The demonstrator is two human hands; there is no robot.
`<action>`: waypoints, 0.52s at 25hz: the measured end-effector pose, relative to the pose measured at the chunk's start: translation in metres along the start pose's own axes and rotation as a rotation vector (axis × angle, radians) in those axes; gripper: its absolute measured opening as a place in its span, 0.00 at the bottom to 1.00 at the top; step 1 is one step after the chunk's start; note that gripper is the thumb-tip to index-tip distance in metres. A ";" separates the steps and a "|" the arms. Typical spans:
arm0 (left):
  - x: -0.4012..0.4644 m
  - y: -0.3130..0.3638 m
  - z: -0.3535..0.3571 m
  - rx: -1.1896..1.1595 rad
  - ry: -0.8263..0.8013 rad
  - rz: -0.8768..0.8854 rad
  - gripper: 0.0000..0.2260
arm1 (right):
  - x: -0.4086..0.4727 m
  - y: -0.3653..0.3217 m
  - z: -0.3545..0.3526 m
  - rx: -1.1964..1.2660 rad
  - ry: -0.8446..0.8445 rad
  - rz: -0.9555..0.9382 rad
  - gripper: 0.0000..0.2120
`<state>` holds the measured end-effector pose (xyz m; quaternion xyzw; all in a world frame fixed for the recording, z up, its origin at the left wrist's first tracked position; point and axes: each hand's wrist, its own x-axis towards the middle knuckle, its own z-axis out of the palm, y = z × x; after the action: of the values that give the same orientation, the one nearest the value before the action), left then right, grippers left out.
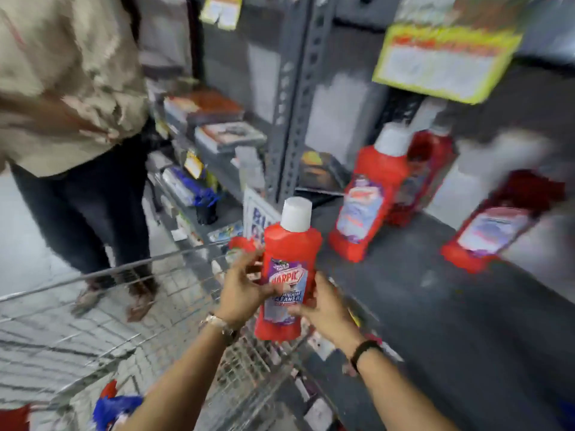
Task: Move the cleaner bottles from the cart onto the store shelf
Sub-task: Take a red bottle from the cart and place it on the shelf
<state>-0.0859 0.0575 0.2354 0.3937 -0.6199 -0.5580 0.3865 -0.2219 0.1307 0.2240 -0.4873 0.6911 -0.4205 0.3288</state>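
A red cleaner bottle [287,253] with a white cap and a purple label is upright in mid-air over the wire cart's [130,306] far corner, at the edge of the dark grey shelf [435,306]. My left hand [241,287] holds its left side and my right hand [323,306] grips its lower right. On the shelf stand three more red bottles: one with a white cap [370,197], one just behind it [426,175], and a blurred one farther right [497,225].
Another person in a beige shirt and dark trousers [71,119] stands at the left beside the cart. A perforated shelf post [295,98] rises behind the held bottle. A yellow price sign [441,60] hangs above the shelf. Blue and red items [115,405] lie in the cart.
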 end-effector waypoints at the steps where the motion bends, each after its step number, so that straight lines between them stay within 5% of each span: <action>1: -0.004 0.022 0.020 -0.017 -0.032 0.071 0.28 | -0.014 -0.007 -0.028 -0.011 0.065 -0.019 0.25; 6: -0.015 0.105 0.131 -0.056 -0.287 0.313 0.29 | -0.076 -0.016 -0.148 -0.029 0.397 -0.071 0.22; 9: -0.009 0.110 0.189 -0.058 -0.471 0.317 0.30 | -0.092 0.007 -0.187 -0.016 0.555 -0.018 0.26; 13: -0.006 0.095 0.231 -0.042 -0.499 0.266 0.27 | -0.095 0.029 -0.203 0.001 0.668 0.036 0.25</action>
<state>-0.3013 0.1592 0.3118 0.1512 -0.7303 -0.5948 0.3001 -0.3793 0.2793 0.2893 -0.3101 0.7691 -0.5514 0.0915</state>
